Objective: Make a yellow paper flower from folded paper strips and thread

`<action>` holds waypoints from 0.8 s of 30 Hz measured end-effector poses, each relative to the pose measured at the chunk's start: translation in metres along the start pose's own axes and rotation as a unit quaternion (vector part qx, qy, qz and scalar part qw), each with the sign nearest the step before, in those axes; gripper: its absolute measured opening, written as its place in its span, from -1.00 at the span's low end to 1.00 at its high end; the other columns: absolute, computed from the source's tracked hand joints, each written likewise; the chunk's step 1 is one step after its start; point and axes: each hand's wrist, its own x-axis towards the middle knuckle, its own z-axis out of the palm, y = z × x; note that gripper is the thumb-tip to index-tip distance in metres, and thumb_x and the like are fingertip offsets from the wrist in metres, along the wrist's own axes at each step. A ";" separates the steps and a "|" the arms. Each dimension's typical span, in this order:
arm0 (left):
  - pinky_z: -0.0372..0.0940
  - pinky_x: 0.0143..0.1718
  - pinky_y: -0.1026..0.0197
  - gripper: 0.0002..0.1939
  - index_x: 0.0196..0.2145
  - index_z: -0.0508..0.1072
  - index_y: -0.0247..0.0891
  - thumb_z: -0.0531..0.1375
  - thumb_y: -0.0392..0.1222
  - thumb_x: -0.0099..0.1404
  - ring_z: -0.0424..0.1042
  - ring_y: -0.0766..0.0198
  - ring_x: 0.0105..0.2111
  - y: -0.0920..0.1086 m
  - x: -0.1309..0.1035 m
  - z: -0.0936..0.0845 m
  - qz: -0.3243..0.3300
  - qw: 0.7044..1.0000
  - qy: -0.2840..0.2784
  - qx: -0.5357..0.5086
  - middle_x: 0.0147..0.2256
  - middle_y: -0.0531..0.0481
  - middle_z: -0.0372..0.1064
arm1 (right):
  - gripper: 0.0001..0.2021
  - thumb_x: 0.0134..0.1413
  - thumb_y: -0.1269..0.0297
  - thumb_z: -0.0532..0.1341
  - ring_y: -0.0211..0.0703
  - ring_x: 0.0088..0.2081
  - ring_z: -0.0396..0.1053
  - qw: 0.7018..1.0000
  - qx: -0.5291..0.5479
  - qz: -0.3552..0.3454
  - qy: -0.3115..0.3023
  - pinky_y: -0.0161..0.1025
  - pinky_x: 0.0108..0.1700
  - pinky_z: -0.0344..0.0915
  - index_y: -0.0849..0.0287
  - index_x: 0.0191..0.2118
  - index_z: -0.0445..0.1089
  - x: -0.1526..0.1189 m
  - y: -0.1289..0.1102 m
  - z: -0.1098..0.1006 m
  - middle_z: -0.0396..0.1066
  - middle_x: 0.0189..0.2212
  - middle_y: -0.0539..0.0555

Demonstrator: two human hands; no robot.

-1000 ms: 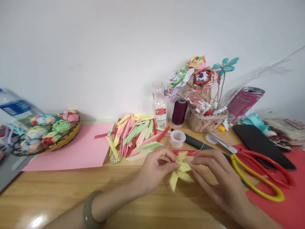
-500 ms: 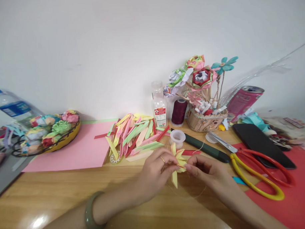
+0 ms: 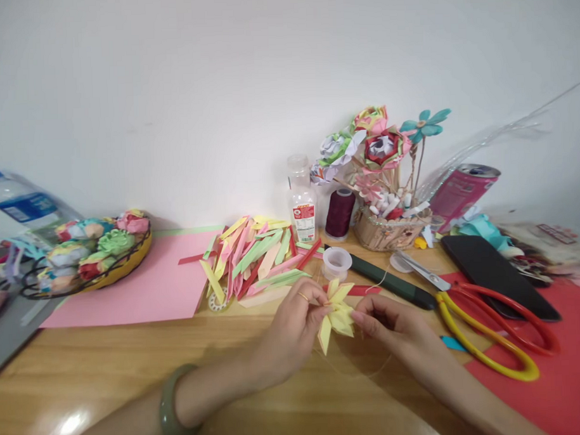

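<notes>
A yellow folded-paper flower (image 3: pixel 340 314) is held between my two hands above the wooden table (image 3: pixel 195 367). My left hand (image 3: pixel 294 325) pinches its left side between thumb and fingers; a ring and a green bangle show on that hand and wrist. On the right edge of the flower, the thumb and forefinger of my right hand (image 3: pixel 393 328) are closed on a petal. A thin thread hangs in a loop below the flower. Just behind stands a small clear plastic cup (image 3: pixel 337 264).
Folded paper strips (image 3: pixel 258 257) lie behind my left hand. At the right are scissors (image 3: pixel 494 337), a green-handled tool (image 3: pixel 392 280), a black phone (image 3: pixel 496 274) and red paper (image 3: pixel 552 367). Farther back stand a bottle (image 3: pixel 303 207), purple thread (image 3: pixel 340 212) and a flower basket (image 3: pixel 390 232).
The yellow flower has turned and its petals now face the camera more openly. My left fingers have shifted slightly to the left; my right hand has barely moved.
</notes>
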 end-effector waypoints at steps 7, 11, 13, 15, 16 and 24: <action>0.14 -0.24 0.18 -0.92 -0.34 0.15 -0.22 -0.07 -0.28 0.32 0.18 0.27 -0.29 0.001 -0.001 0.002 -0.004 1.000 0.021 0.011 -0.33 -0.01 0.14 | -0.65 0.03 -0.02 0.07 -0.27 -0.52 0.07 1.000 0.007 0.004 -0.011 -0.31 -0.47 0.04 0.14 -0.56 0.15 -0.002 0.000 0.001 0.10 -0.60 -0.07; 0.13 -0.22 0.17 -0.91 -0.35 0.15 -0.21 -0.08 -0.30 0.32 0.18 0.26 -0.28 0.001 -0.001 0.003 -0.011 0.999 0.039 0.001 -0.32 -0.01 0.13 | -0.64 0.03 -0.03 0.08 -0.28 -0.54 0.07 1.000 0.020 0.014 -0.014 -0.31 -0.49 0.03 0.14 -0.57 0.15 -0.001 0.002 0.002 0.10 -0.61 -0.08; 0.13 -0.23 0.18 -0.91 -0.36 0.14 -0.21 -0.08 -0.29 0.32 0.17 0.27 -0.29 0.001 -0.001 0.003 -0.018 0.999 0.046 -0.008 -0.33 0.00 0.13 | -0.64 0.02 -0.03 0.09 -0.29 -0.55 0.05 1.000 0.024 0.015 -0.014 -0.31 -0.50 0.01 0.15 -0.57 0.15 -0.001 0.003 0.003 0.08 -0.62 -0.09; 0.12 -0.23 0.20 -0.91 -0.36 0.14 -0.21 -0.07 -0.28 0.32 0.17 0.27 -0.30 0.001 -0.001 0.003 -0.031 0.998 0.050 -0.017 -0.33 0.01 0.12 | -0.64 0.02 -0.03 0.09 -0.30 -0.55 0.04 1.000 0.022 0.016 -0.014 -0.32 -0.51 0.00 0.15 -0.57 0.17 -0.001 0.003 0.003 0.07 -0.63 -0.09; 0.12 -0.23 0.20 -0.91 -0.36 0.14 -0.21 -0.07 -0.28 0.32 0.17 0.27 -0.30 0.002 -0.001 0.004 -0.039 0.998 0.052 -0.023 -0.33 0.01 0.12 | -0.64 0.02 -0.03 0.09 -0.30 -0.55 0.04 1.000 0.020 0.017 -0.013 -0.32 -0.51 0.00 0.15 -0.56 0.17 0.000 0.003 0.003 0.08 -0.62 -0.09; 0.13 -0.24 0.21 -0.90 -0.36 0.16 -0.22 -0.01 -0.17 0.30 0.17 0.29 -0.32 0.001 0.001 0.006 -0.100 0.986 0.061 -0.122 -0.34 0.02 0.13 | -0.65 -0.01 -0.02 0.11 -0.29 -0.56 0.09 1.000 0.014 0.012 0.005 -0.32 -0.53 0.04 0.16 -0.58 0.21 -0.001 0.001 0.003 0.13 -0.63 -0.07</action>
